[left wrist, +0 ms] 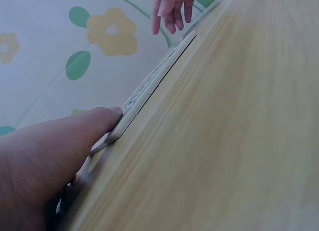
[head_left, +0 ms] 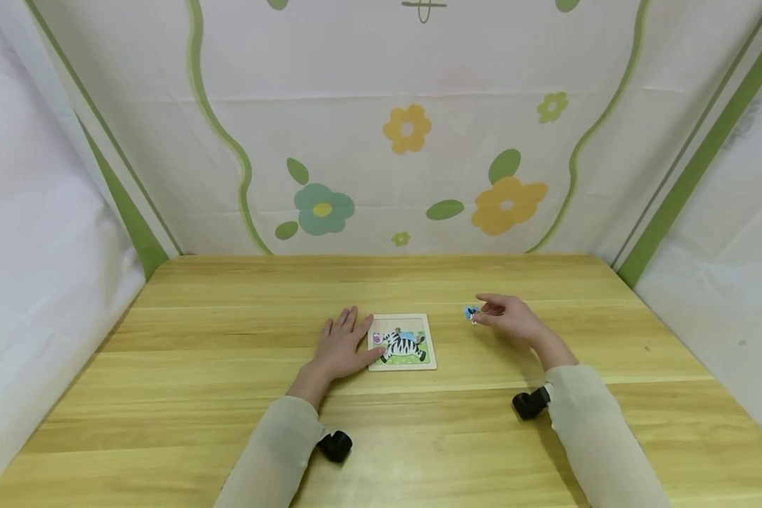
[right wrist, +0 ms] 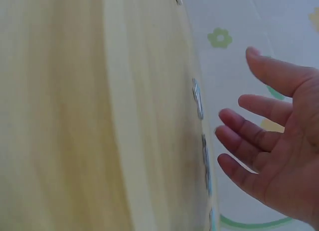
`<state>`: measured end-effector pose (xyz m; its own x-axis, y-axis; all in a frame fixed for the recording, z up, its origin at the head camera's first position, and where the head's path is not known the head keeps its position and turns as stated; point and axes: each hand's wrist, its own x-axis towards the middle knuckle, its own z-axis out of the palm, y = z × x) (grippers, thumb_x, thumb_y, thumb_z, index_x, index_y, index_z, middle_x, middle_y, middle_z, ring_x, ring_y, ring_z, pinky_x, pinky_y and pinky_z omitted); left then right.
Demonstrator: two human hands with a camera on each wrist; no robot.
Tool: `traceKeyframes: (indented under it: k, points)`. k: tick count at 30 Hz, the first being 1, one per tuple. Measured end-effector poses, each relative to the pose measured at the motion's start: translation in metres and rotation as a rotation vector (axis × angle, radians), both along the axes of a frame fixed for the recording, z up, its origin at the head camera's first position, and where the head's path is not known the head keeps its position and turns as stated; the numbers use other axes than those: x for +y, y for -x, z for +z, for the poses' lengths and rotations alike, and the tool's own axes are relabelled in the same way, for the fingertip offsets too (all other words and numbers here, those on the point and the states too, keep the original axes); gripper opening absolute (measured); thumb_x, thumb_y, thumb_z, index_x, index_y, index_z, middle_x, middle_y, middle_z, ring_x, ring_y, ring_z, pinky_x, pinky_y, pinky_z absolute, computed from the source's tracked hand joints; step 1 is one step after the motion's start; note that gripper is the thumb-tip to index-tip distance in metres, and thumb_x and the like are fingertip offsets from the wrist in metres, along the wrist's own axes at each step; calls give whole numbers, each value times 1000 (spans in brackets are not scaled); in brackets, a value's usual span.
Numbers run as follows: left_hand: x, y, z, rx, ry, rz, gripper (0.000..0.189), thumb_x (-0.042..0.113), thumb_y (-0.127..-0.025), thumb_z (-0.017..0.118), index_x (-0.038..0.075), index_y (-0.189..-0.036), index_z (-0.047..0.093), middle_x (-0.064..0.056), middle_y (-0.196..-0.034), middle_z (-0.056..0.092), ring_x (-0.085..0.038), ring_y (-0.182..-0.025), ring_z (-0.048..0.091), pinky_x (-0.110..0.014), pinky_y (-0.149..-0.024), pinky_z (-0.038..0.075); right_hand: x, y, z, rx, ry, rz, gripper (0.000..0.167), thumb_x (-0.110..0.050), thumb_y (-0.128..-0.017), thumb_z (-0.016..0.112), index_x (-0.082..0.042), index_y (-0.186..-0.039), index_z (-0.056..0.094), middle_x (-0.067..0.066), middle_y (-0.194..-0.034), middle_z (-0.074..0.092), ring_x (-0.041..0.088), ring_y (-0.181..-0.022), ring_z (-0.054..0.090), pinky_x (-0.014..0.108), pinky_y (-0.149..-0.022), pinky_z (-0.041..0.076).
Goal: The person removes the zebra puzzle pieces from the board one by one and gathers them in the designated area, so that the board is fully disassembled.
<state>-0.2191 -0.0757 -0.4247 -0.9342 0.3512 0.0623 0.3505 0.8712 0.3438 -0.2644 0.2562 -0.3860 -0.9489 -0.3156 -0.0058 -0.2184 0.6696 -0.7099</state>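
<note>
A square wooden puzzle board (head_left: 403,364) lies flat on the table, with a zebra picture (head_left: 403,346) partly filled in and bare wood in its upper part. My left hand (head_left: 344,347) rests at the board's left side with fingers spread; its thumb (left wrist: 102,120) lies on the board's edge. To the right of the board, my right hand (head_left: 511,317) hovers over a small blue, black and white puzzle piece (head_left: 470,312). In the right wrist view, its loosely bent fingers are apart from flat pieces (right wrist: 198,99) on the tabletop. My right hand partly hides the pieces in the head view.
The wooden table (head_left: 228,423) runs back to a white cloth wall (head_left: 355,70) printed with flowers. White cloth (head_left: 44,247) also hangs at both sides. A black wrist camera (head_left: 335,446) sits on each sleeve.
</note>
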Motion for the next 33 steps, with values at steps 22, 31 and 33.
traceKeyframes:
  k: [22, 31, 33]
  points:
    - [17, -10, 7, -2, -64, -89, 68, 56, -82, 41, 17, -137, 28, -17, -140, 13, -29, -128, 7, -49, -98, 7, -79, -36, 4, 45, 192, 178, 38, -5, -80, 60, 12, -112, 50, 18, -91, 57, 28, -82, 52, 36, -73, 42]
    - [22, -13, 1, -13, -30, -104, 56, 53, -85, 36, 27, -135, 30, -17, -141, 9, -27, -128, 3, -48, -98, 4, -79, -26, -33, 120, 108, 115, 39, -21, -75, 68, -6, -110, 60, 6, -97, 53, 20, -87, 45, 36, -74, 38]
    - [22, -14, 0, -13, -34, -108, 53, 52, -86, 36, 30, -134, 32, -17, -141, 8, -28, -128, 2, -48, -98, 3, -80, -27, -35, 130, 87, 108, 40, -23, -74, 69, -9, -110, 61, 5, -97, 51, 20, -88, 44, 36, -74, 37]
